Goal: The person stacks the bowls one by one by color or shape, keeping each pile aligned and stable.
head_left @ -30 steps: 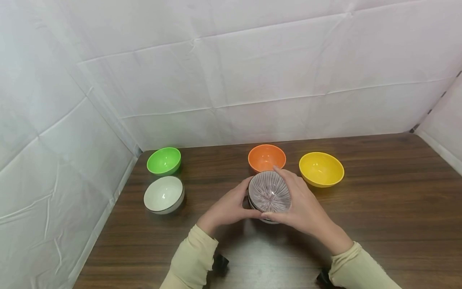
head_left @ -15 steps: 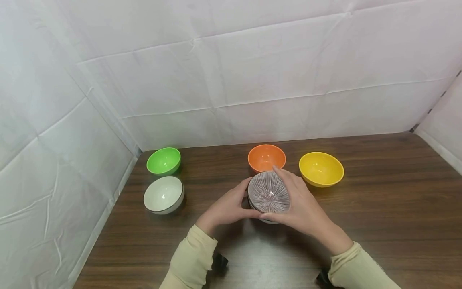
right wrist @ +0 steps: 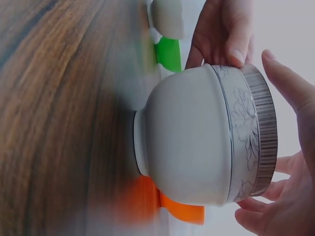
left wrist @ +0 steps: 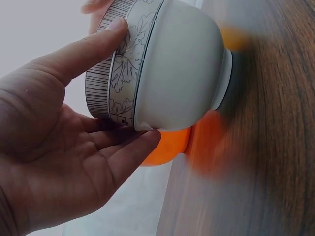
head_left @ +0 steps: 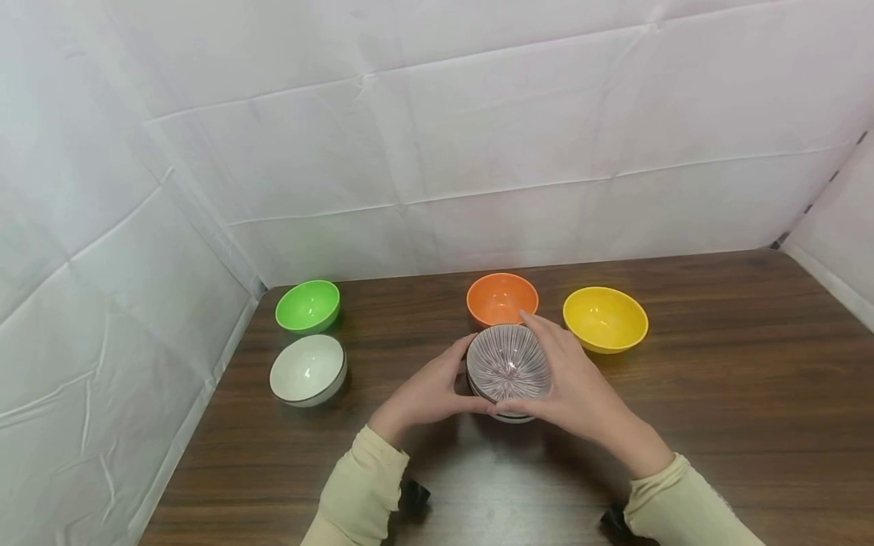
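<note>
A stack of nested bowls stands on the dark wooden table [head_left: 737, 364]. On top is a bowl with fine grey-purple stripes [head_left: 508, 364]; below its rim shows a bowl with a flower-patterned band [right wrist: 243, 118]. A plain white bowl [right wrist: 187, 132] with a dark rim line forms the base. My left hand [head_left: 430, 390] holds the stack from the left, thumb on the near side and fingers round the far side. My right hand [head_left: 580, 387] curves round the striped bowl from the right; in the right wrist view its thumb tip looks slightly apart from the rim.
An orange bowl [head_left: 501, 297] stands just behind the stack, and a yellow bowl [head_left: 605, 318] is to its right. At the left are a green bowl [head_left: 307, 306] and a white bowl [head_left: 307, 369] with a dark rim. White sheeting [head_left: 478, 136] hangs behind the table.
Both hands stay around the stack with hardly any movement. The whole head view has shifted very slightly.
</note>
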Demonstrator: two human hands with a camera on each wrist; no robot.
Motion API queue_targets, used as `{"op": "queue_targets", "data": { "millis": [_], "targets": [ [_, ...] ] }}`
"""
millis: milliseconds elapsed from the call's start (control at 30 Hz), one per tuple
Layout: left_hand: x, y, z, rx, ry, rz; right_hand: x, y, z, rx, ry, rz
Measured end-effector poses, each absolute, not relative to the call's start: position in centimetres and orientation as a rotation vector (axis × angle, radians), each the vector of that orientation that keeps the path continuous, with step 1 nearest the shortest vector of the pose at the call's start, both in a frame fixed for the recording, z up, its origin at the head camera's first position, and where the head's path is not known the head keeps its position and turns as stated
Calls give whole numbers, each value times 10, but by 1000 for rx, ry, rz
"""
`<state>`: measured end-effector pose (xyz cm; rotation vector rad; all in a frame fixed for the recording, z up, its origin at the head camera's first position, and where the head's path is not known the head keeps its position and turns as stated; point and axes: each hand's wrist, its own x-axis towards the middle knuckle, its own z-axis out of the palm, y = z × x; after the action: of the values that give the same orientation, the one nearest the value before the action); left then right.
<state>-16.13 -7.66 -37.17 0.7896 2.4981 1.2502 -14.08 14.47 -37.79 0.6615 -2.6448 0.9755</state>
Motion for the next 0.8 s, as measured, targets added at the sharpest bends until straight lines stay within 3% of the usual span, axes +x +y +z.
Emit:
{"op": "queue_targets", "data": {
  "millis": [800],
  "targets": [
    [-159,-76,-367,740,2562,1172,-159,190,-355,428,-2727,976]
  ]
}}
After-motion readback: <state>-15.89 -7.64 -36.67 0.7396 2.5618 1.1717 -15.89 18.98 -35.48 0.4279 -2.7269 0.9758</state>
